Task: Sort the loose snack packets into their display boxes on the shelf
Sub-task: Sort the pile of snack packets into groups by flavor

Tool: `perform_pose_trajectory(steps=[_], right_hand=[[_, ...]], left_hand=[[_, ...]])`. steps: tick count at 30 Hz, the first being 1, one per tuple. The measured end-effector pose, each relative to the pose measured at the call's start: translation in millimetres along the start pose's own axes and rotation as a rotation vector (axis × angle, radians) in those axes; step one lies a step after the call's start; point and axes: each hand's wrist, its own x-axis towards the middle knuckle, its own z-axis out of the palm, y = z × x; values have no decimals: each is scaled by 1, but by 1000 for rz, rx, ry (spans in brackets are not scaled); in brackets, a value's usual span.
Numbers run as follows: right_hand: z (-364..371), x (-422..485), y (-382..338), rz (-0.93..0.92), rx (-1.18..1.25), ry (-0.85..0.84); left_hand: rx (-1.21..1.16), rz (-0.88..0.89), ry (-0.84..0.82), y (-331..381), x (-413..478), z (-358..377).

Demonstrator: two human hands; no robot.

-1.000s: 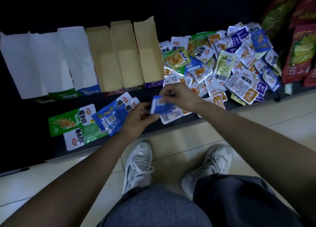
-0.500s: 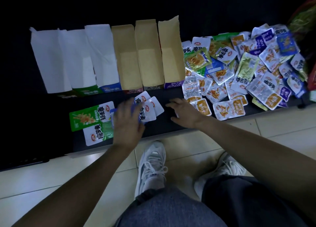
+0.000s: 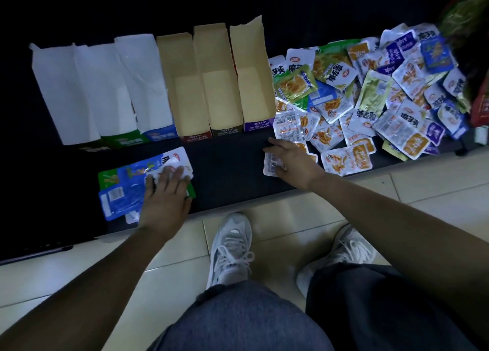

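Three white display boxes [image 3: 105,91], three brown boxes [image 3: 219,86], two hands [image 3: 165,199], two shoes [image 3: 230,247], and loose packets [image 3: 370,96] past counting.

Left hand [image 3: 165,192] flat, fingers straight, right hand [image 3: 293,162] palm down

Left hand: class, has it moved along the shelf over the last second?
Yes, leftward. From before the middle brown box, the left hand now rests on packets before the blue-fronted box.

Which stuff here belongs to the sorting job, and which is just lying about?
Job: packet pile; display boxes; stack under left hand; packet under right hand.
Lying about: red bags; shoes; floor.
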Motion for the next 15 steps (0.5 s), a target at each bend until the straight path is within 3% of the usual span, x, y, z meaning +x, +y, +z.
perform_pose_trajectory(steps=[3, 5, 8, 11, 15], right_hand=[[-11, -5, 16, 23, -14, 155], [-21, -14, 32, 154, -38, 236], [-29, -37, 63, 362, -171, 203], [-28, -65, 93, 454, -191, 144], [-32, -79, 117, 412, -116, 229]], left_hand=[[-13, -35, 9, 15, 13, -18], [-75, 78, 50, 41, 35, -36], [-209, 331, 64, 94, 77, -72], [-200, 504, -56, 142, 114, -89], [-129, 408, -139, 182, 135, -71]])
